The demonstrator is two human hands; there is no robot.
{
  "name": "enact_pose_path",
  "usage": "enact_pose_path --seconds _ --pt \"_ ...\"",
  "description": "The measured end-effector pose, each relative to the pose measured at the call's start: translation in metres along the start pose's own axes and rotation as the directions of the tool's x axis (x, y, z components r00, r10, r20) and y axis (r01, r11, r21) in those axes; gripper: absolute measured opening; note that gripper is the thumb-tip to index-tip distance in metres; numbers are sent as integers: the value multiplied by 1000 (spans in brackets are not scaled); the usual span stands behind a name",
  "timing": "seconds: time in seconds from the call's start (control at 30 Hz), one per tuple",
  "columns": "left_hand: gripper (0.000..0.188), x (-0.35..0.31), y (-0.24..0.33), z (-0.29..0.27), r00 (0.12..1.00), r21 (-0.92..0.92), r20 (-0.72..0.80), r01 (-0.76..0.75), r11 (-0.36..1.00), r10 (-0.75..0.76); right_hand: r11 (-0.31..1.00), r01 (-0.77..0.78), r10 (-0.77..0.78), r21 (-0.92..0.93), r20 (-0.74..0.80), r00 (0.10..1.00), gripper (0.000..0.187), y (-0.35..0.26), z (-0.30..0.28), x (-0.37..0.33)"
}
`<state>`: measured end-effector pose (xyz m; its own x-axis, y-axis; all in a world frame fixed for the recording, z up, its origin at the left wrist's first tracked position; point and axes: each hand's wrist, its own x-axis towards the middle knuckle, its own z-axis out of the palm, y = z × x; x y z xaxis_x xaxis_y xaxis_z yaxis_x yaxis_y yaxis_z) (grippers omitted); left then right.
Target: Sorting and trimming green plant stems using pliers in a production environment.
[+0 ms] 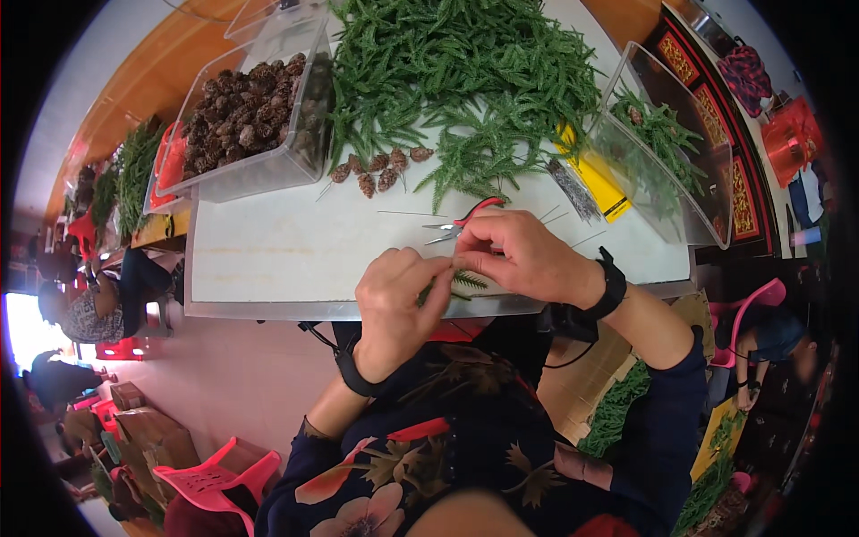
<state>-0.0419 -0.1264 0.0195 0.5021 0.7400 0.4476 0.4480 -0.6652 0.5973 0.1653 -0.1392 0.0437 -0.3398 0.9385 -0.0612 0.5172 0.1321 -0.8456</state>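
My left hand (398, 291) and my right hand (528, 255) meet fingertip to fingertip just above the table's near edge. Both are closed in a pinch on a small artificial pine sprig (467, 279), whose green needles show below the fingers. Part of the sprig is hidden, and whether a wire is also pinched there I cannot tell. Just beyond my right hand lie red-handled pliers (477, 211), jaws pointing left. Several small brown pine cones (386, 179) with thin wire stems lie farther off, and a loose straight wire (412, 213) rests nearer.
A clear bin (306, 134) full of pine cones stands at the far left of the white table (259, 259). Green pine sprigs (456, 63) are heaped at the back. On the right are a wire bundle (574, 190), a yellow packet (610, 195) and another clear bin (711, 224) holding sprigs.
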Motion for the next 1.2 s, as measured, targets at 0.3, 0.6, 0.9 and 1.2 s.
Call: enact_pose_path --seconds 0.3,0.6,0.9,1.2 --pt "8 -2 -12 -10 820 -664 421 569 484 -387 697 545 -636 -467 -52 770 20 5 -5 7" --pt "6 -1 -16 -11 786 -668 526 618 414 -324 483 598 -716 -640 104 690 19 -1 -10 6" --pt "9 3 -6 -1 982 -242 111 178 954 -155 983 101 -107 -155 -31 994 10 -2 -1 1" --pt "7 0 -13 -2 924 -431 244 375 821 -294 820 440 -498 -366 -80 863 12 1 -3 5"
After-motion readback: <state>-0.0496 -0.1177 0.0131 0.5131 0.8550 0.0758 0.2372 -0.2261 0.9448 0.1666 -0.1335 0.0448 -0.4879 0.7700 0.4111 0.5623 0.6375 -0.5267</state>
